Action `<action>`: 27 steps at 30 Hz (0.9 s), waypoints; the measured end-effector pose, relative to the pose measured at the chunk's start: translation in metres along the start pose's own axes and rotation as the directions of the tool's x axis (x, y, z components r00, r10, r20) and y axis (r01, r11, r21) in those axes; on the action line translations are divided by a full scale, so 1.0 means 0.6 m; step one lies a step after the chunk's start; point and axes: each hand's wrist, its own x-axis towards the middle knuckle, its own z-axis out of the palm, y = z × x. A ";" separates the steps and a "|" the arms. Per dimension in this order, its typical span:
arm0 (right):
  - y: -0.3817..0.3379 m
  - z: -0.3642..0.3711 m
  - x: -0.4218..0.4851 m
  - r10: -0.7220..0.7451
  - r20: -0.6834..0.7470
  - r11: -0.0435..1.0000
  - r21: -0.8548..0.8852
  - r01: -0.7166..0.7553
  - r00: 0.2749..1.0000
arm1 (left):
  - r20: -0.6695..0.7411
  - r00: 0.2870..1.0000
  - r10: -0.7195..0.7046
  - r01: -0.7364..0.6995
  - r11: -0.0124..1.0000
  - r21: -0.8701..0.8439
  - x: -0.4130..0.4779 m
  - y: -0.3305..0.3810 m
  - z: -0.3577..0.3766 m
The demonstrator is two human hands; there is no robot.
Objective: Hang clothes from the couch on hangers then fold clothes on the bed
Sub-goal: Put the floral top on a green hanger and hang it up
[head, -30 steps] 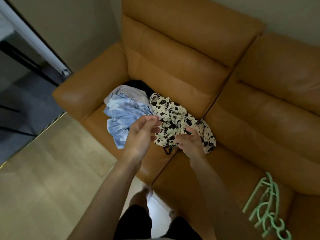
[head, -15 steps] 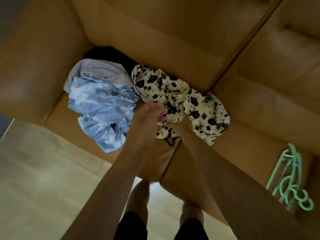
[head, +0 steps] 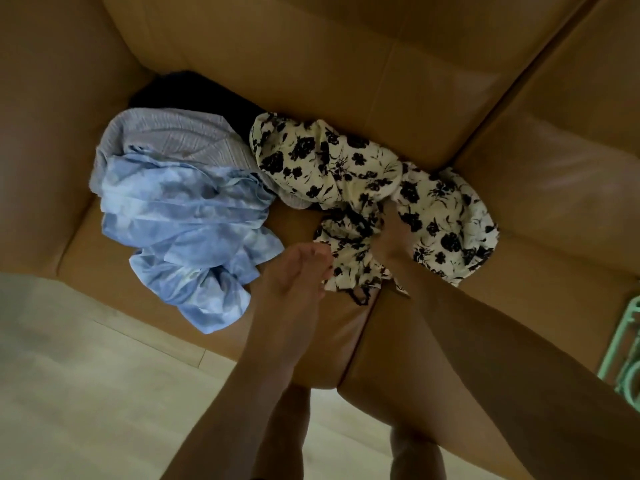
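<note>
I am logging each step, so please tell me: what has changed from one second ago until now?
The left hand came down from the air to the near edge of the floral garment; whether it grips is unclear. The right hand now holds deeper in its folds. The blue garment and green hangers lie as before.

A tan leather couch (head: 346, 64) is being viewed from above in dim, warm light, with a soft sheen being caught on its right-hand cushion (head: 554, 174). Its padded armrest (head: 52, 150) is being shown at its left end, and its seat is being divided by a seam (head: 360, 327) running to the front edge. In front of the couch, a pale plank floor (head: 86, 393) is being lit more brightly.
</note>
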 end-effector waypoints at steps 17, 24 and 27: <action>-0.158 -0.666 -0.494 -0.560 0.110 0.745 0.501 0.441 0.822 | 0.559 0.719 0.413 -0.652 0.679 0.337 -0.286 0.246 0.168; -0.202 -0.841 -0.597 -0.540 -0.301 0.496 0.641 0.586 0.786 | 0.673 0.570 0.472 -0.699 0.709 0.094 -0.447 0.371 0.240; -0.208 -0.891 -0.618 -0.450 -0.387 0.402 0.717 0.570 0.805 | 0.589 0.483 0.648 -0.860 0.479 0.178 -0.491 0.404 0.282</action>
